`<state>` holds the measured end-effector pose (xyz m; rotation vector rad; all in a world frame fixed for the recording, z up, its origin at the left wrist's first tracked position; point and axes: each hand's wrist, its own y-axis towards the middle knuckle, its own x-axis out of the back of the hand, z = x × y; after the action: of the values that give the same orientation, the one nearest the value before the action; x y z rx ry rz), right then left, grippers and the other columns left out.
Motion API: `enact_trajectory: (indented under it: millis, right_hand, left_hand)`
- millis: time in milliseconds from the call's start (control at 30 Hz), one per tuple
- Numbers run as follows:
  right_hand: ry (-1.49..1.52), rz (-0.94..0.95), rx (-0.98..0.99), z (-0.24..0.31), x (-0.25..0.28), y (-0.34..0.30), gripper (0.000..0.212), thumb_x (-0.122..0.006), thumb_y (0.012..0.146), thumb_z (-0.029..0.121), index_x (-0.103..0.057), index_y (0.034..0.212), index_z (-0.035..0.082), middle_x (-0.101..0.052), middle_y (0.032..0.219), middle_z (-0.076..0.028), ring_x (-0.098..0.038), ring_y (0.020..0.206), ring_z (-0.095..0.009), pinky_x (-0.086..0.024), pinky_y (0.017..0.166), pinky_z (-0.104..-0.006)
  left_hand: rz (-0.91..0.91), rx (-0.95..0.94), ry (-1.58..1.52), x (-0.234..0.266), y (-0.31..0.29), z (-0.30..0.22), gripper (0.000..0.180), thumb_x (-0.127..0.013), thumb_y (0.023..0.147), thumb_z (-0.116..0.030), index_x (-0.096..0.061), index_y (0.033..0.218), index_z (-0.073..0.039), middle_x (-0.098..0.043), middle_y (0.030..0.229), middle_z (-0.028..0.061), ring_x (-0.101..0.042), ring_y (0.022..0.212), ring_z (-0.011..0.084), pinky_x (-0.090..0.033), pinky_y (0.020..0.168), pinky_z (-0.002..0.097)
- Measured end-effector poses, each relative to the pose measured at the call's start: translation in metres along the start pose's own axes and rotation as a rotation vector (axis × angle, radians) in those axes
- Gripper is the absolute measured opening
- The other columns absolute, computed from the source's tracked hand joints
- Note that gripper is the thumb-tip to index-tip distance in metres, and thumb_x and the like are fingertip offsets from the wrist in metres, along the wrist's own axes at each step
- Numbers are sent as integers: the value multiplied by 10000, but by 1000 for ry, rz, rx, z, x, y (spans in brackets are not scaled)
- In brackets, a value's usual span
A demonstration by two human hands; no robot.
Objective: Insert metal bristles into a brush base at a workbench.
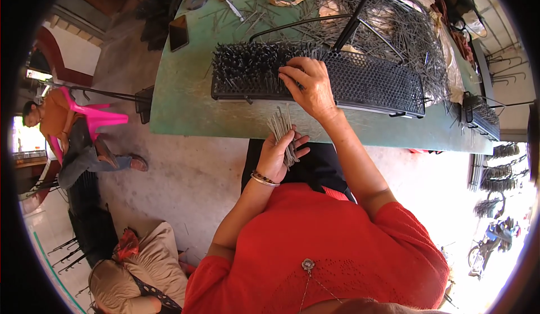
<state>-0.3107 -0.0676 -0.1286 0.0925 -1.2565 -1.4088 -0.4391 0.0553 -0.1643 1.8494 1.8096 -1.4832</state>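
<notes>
My left hand point(274, 155) is closed around a bundle of thin grey metal rods point(279, 124), just off the table's near edge. Over the long black perforated rack point(377, 80), my right hand point(312, 86) bends down with thumb and fingers pinched together. Whatever the pinch holds is too small to make out. Upright dark rods point(247, 64) crowd the left half of the rack, right up to my right fingertips. Many open holes show in its right half. A black bar frame point(351, 30) rises behind the rack.
A heap of loose rods point(405, 33) lies on crumpled wrapping on the green table point(191, 109). A phone point(179, 33) and a tape roll point(196, 1) lie at the far left. A similar rack point(481, 117) stands right. Another person point(56, 117) sits on a pink chair point(101, 117).
</notes>
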Motion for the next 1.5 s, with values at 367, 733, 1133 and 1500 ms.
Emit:
enact_trajectory:
  millis: [367, 733, 1133, 1500]
  right_hand:
    - [-34, 48, 61, 3, 3, 0, 133, -688, 737, 65, -655, 866, 66, -592, 922, -40, -562, 834, -222, -406, 741, -345]
    - [-153, 152, 85, 6, 12, 3, 170, -665, 749, 75, -657, 918, 69, -590, 1020, -62, -550, 889, -236, -401, 791, -344]
    - [515, 359, -617, 21, 26, -19, 168, -685, 804, 123, -673, 918, 0, -674, 758, -53, -601, 667, -88, -485, 615, -243]
    - [270, -165, -342, 4, 17, 12, 130, -670, 800, 49, -664, 923, 6, -665, 832, -89, -620, 725, -152, -484, 676, -259]
  left_hand:
    - [2, -14, 6, -2, -1, -1, 152, -550, 904, -129, -564, 1032, -50, -607, 888, 43, -628, 916, 227, -546, 769, 412]
    - [20, -20, 13, 2, 0, 0, 173, -547, 914, -149, -536, 1052, -45, -586, 912, 50, -627, 910, 236, -553, 740, 383]
    - [55, -86, 29, -9, -1, -4, 216, -538, 922, -175, -526, 1095, -45, -589, 945, 54, -623, 917, 216, -551, 741, 369]
    - [28, 34, 132, -2, -1, 0, 270, -541, 909, -171, -533, 1142, -35, -562, 934, 37, -592, 833, 148, -548, 676, 322]
